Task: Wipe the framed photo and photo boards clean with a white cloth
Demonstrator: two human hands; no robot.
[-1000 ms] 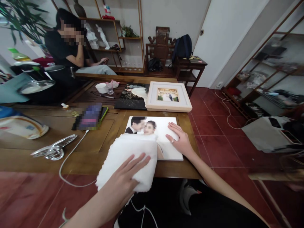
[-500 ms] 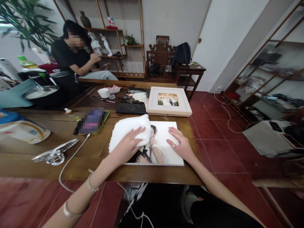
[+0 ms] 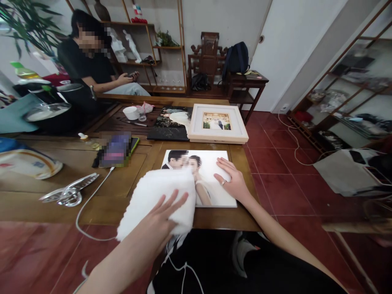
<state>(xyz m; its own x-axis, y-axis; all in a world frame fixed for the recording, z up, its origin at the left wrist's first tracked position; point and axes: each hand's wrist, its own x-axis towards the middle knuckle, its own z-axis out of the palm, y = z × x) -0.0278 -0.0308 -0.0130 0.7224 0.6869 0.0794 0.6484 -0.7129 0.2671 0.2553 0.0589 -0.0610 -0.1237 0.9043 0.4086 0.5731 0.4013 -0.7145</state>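
My left hand (image 3: 167, 212) lies with its fingers spread on top of a white fluffy cloth (image 3: 147, 194). The cloth covers the lower left of a photo panel (image 3: 214, 196) and hangs past the table's front edge. A couple is printed on the panel's white ground, and its upper left corner shows beyond the cloth. Flat on the right side of the panel rests my right hand (image 3: 231, 179), fingers stretched out and a ring on one of them.
Behind the panel stand a framed photo (image 3: 196, 132) and a dark photo board (image 3: 162, 132). To the left lie a phone (image 3: 118, 149) on a white cable, a silver clip-like object (image 3: 72, 190) and a small bottle (image 3: 88, 141). Across the table sits a person (image 3: 88, 61).
My left hand and the cloth have slid toward me, uncovering the panel's upper left part. My right hand stays on the panel. The seated person has lowered a hand.
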